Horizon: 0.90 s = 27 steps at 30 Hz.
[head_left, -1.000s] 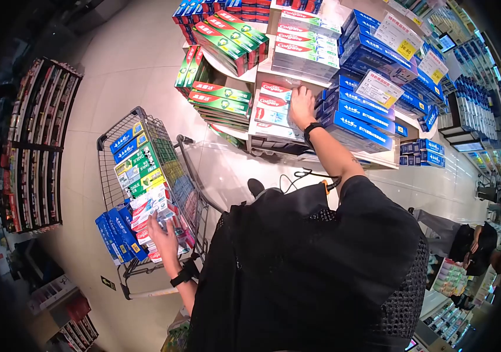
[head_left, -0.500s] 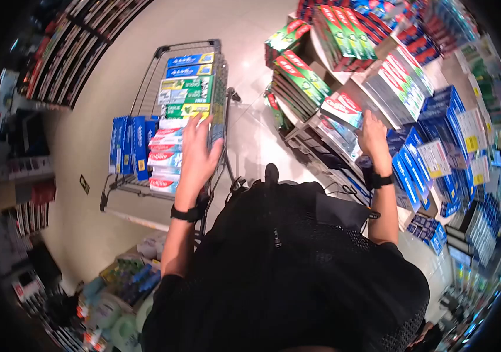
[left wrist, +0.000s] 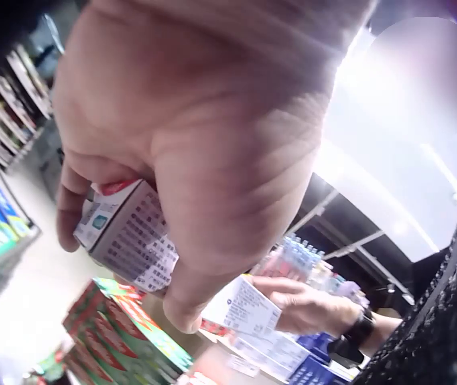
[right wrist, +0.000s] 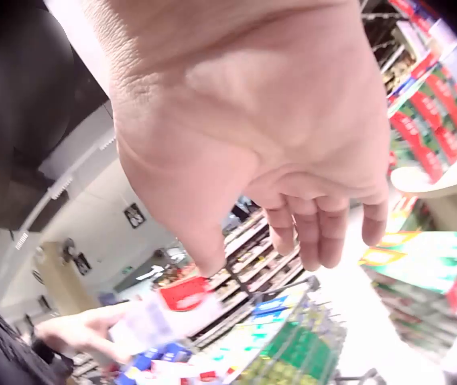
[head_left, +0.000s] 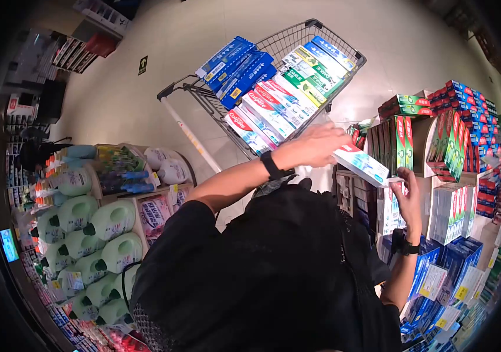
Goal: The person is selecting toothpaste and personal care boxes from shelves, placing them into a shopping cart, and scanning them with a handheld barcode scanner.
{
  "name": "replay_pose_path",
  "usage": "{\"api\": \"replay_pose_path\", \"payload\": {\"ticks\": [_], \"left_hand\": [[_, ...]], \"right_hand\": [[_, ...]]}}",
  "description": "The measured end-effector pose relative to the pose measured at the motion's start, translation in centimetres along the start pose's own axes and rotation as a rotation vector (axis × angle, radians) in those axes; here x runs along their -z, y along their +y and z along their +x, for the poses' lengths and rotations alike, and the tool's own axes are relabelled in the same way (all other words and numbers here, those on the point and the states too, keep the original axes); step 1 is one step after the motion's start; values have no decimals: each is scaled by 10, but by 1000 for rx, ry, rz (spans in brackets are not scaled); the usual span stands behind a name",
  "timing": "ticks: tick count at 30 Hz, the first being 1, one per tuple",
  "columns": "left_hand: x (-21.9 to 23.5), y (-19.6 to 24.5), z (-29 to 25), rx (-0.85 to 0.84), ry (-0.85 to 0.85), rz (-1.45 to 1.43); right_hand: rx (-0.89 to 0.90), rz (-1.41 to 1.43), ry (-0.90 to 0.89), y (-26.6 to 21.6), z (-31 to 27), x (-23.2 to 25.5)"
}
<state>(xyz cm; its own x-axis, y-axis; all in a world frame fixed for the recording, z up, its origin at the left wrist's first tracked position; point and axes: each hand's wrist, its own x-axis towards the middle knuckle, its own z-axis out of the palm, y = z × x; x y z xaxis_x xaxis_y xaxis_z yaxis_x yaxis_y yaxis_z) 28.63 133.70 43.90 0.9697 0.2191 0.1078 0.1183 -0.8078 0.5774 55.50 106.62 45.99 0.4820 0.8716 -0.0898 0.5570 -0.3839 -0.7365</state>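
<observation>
My left hand (head_left: pixel 321 144) grips a white and red toothpaste box (head_left: pixel 362 165) between the shopping cart and the shelf display. In the left wrist view the fingers and thumb straddle the box (left wrist: pixel 136 241), and part of it is hidden behind the hand. My right hand (head_left: pixel 408 199) is by the other end of the box, its fingertips right at that end in the head view. In the right wrist view its palm (right wrist: pixel 252 128) is bare and its fingers hang loosely. Stacked Colgate boxes (head_left: pixel 269 105) lie in the shopping cart (head_left: pixel 197 97).
Beside the Colgate stack, the cart holds blue boxes (head_left: pixel 235 67) and green Darlie boxes (head_left: pixel 306 82). On the right, the display carries green and red boxes (head_left: pixel 403 141), Colgate boxes (head_left: pixel 452 211) and blue boxes (head_left: pixel 461 258). Pale green bottles (head_left: pixel 109 220) stand at the left.
The view has swung round. My right hand has left the shelf stack, and a toothpaste box is now in my left hand, which has moved from the cart toward the display.
</observation>
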Motion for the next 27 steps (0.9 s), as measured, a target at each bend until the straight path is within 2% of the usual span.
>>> {"api": "replay_pose_path", "payload": {"ticks": [2,6,7,8,10,11,12,14,16,17,18,19,20,21,22,23,24,26,27], "left_hand": [[21,-38,-28,110,13,22],[71,-107,-92,336,20,167],[78,-121,-107,368,30,200],[85,-127,-120,367,62,243],[91,-148,-140,365,-6,395],[89,-155,-145,356,-10,394],[86,-162,-148,378,21,402],[74,-175,-152,391,47,409],[43,-194,-114,285,171,388],[37,-199,-106,296,184,382],[29,-206,-100,281,183,357],[33,-203,-100,286,163,324],[33,-221,-100,350,66,285],[41,-225,-111,429,61,229],[50,-226,-113,521,46,179],[51,-236,-113,457,56,222],[55,-240,-126,436,100,280],[60,-243,-139,487,106,298],[64,-242,-137,460,98,300]], "right_hand": [[-177,-99,12,86,-14,-1],[-441,-442,17,156,-57,-23],[-324,-491,69,201,-71,-34],[-404,-510,58,196,-74,-41],[-414,-515,109,235,-86,-60],[-418,-542,100,237,-92,-68],[-401,-583,144,217,-94,-73],[-345,-606,202,222,-92,-77],[-456,-629,311,205,-126,-72],[-421,-642,336,203,-127,-74],[-500,-635,308,196,-130,-77],[-507,-605,308,202,-125,-86],[-495,-612,283,197,-115,-90],[-424,-630,297,205,-91,-103],[-431,-611,312,201,-72,-112],[-430,-622,319,202,-63,-115],[-473,-619,241,188,-42,-109],[-470,-592,209,182,-27,-107],[-461,-577,206,182,-25,-106]]}}
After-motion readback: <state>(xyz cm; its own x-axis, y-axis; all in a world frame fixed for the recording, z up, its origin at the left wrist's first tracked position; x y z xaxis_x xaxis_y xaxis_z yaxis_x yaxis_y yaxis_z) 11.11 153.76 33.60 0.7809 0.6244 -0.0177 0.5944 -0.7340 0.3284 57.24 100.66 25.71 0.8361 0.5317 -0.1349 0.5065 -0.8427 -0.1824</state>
